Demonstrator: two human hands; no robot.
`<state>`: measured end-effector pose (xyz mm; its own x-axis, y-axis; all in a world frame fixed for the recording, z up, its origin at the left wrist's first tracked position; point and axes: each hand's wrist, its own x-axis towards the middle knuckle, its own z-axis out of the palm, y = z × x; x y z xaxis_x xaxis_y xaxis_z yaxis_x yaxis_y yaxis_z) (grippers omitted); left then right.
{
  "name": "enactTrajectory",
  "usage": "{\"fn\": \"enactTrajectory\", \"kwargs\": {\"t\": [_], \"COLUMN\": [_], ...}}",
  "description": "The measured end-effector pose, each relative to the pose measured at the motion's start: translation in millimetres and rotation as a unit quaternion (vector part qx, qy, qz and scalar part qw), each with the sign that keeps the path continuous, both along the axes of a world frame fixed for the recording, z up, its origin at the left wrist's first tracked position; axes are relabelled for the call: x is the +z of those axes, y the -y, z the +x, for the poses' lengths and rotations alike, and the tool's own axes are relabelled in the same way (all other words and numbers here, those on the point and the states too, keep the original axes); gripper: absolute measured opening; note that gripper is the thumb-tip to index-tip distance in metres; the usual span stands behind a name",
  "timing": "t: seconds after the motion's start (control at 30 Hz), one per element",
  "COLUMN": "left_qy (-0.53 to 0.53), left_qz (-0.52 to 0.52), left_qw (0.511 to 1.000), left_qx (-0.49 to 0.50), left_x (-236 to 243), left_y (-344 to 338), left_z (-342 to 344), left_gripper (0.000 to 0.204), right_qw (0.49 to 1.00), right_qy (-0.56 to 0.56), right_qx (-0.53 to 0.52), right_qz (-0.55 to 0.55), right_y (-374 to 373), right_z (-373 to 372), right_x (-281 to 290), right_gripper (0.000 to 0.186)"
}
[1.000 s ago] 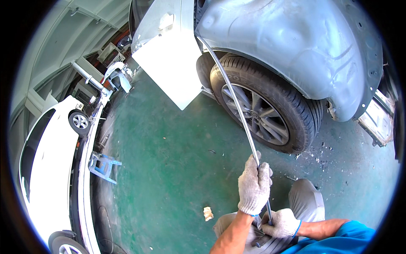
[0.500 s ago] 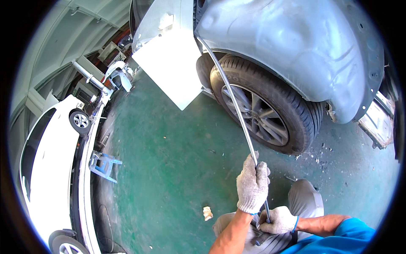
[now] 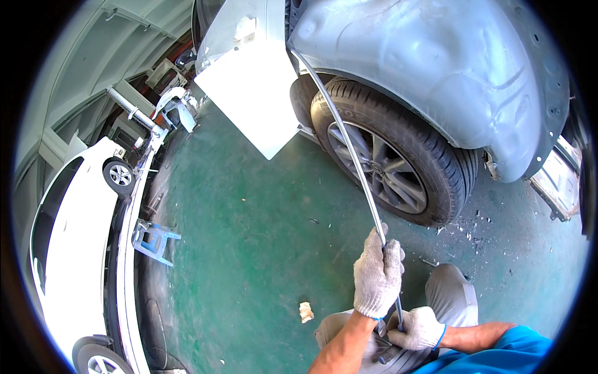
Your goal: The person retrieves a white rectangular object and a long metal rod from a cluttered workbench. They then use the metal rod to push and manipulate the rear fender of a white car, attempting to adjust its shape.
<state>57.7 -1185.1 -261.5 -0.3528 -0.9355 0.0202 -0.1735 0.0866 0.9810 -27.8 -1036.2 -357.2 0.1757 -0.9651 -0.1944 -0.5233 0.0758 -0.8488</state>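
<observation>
My left hand (image 3: 377, 274), in a knitted white glove, is closed around a long, thin metal rod (image 3: 359, 168) partway up from its lower end. My right hand (image 3: 416, 328), gloved too, grips the rod’s lower end, where a dark crossbar handle (image 3: 387, 355) shows beneath it. The rod rises past the tire (image 3: 448, 174) and its alloy rim to the edge of a dented silver-grey rear body panel (image 3: 423, 50); its far tip is hard to make out there. A square white board (image 3: 249, 106) leans on the car door (image 3: 268, 25) beside that edge.
A white car (image 3: 75, 230) stands at left along a pale rail (image 3: 128, 262), near a blue plastic stool (image 3: 156, 242). Loose body parts (image 3: 177, 109) lie farther back. A framed panel (image 3: 554, 174) sits at right. A crumpled scrap (image 3: 306, 311) and debris lie on the green floor (image 3: 237, 262).
Both hands and the rod’s lower end have shifted a little to the right since half a second ago, with the grips unchanged.
</observation>
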Motion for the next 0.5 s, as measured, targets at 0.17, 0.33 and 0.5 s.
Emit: {"fn": "enactTrajectory", "kwargs": {"t": [0.17, 0.33, 0.5], "left_qy": [-0.011, 0.017, 0.017], "left_qz": [0.011, -0.022, -0.005], "left_qw": [1.0, 0.999, 1.0], "left_qx": [0.003, 0.017, 0.015], "left_x": [0, -1, -4], "left_y": [0, 1, 6], "left_z": [-1, 0, 3], "left_gripper": [0.038, 0.038, 0.037], "right_qw": [1.0, 0.995, 0.999], "right_qy": [0.028, 0.089, 0.029], "right_qx": [0.015, 0.046, 0.038], "right_qz": [0.0, -0.006, 0.019], "right_y": [2, 11, 13], "right_z": [-3, -2, 2], "right_x": [-1, -10, -8], "right_gripper": [0.03, 0.028, 0.031]}}
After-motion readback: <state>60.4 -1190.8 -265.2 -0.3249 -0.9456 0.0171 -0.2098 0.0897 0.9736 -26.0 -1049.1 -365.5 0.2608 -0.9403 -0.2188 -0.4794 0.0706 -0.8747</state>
